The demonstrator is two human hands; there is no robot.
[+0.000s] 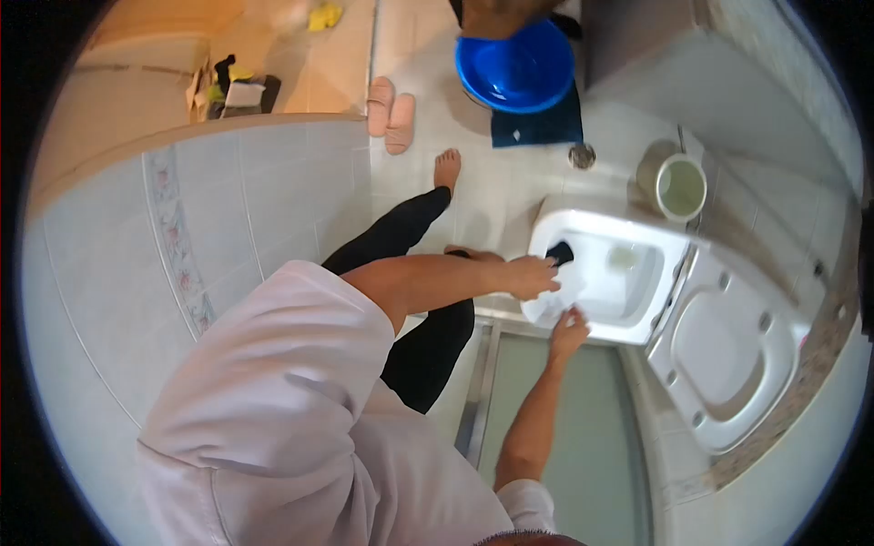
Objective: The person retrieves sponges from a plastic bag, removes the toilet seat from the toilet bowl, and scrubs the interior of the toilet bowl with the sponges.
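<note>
A white toilet bowl point(574, 218) stands open at the right of centre. My left hand point(531, 278) reaches over its near rim, fingers closed at the edge of a small black object point(560, 254). Below it, my right hand point(569, 333) is at the bowl's lower edge, its fingers bent together beside a thin, whitish, crumpled piece point(552, 306) that lies between both hands. What that piece is made of is unclear, and so is which hand grips it.
The raised toilet seat and lid point(728, 350) lean at the right. Above stand a pale bucket point(681, 187) and a blue basin point(516, 68) over a dark mat point(537, 130). Pink slippers point(399, 123), a floor drain point(582, 156) and a glass panel point(583, 437) are also in view.
</note>
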